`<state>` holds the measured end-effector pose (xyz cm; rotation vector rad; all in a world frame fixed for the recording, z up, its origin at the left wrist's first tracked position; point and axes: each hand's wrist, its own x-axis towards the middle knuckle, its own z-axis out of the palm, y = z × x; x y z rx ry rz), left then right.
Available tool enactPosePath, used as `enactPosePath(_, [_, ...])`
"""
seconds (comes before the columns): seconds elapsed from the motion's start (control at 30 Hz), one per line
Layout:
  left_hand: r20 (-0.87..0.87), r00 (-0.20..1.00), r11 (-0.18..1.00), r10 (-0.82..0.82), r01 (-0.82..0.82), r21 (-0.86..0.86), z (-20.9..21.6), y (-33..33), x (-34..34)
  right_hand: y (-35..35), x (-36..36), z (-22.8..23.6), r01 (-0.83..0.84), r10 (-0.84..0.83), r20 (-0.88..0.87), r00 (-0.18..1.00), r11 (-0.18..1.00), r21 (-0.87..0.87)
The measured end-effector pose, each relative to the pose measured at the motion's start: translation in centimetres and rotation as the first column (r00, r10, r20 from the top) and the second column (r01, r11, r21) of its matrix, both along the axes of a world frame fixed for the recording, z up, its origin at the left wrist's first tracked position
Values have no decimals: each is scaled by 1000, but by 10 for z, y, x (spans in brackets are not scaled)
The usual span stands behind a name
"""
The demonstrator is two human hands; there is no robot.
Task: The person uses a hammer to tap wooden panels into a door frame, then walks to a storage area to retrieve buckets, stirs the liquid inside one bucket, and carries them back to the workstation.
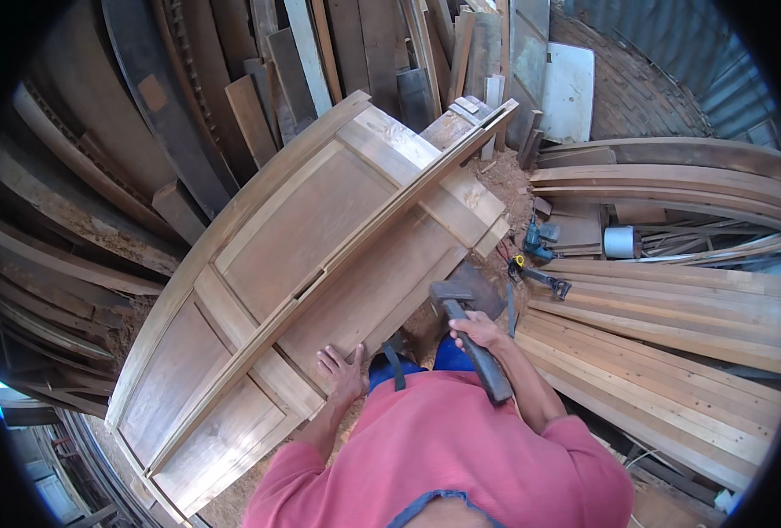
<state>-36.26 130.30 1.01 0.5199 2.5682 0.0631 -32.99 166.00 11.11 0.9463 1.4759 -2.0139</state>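
Two hands at work on a panelled wooden door [311, 290] that lies tilted across the middle of the view, resting over sawdust-covered floor [509, 189]. Left hand [342, 370] lies flat on the door's near edge, fingers [329, 359] spread and released, pressing down rather than gripping anything. Right hand [474, 333] is just right of the door's near corner, fingers clenched round the dark handle of a hammer [465, 326]; the hammer head [450, 292] sits close to the door's lower right edge, touching or just off it, cannot tell which. Stacked planks [672, 352] lie to the right of the door, and a blue power tool [536, 239] and a white roll [619, 242] sit beyond the door's right corner. Leaning boards [232, 97] stand behind the door's far side. Judgement: the step looks like knocking the frame joint at that edge. To do it well, keep the left palm steadying the door well clear of the strike line, land the head square on the frame rail not the thin panel, and use short controlled blows so the wood is not bruised or split.
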Motion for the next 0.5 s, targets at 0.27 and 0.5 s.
enactPosePath(0.27, [-277, 943, 907, 188, -58, 417, 64, 52, -104, 11, -117, -46, -538, 593, -91, 800, 777, 326])
enactPosePath(0.5, [-609, 749, 942, 262, -62, 329, 89, 124, -227, 24, -160, -69, -751, 909, 62, 411, 300, 588])
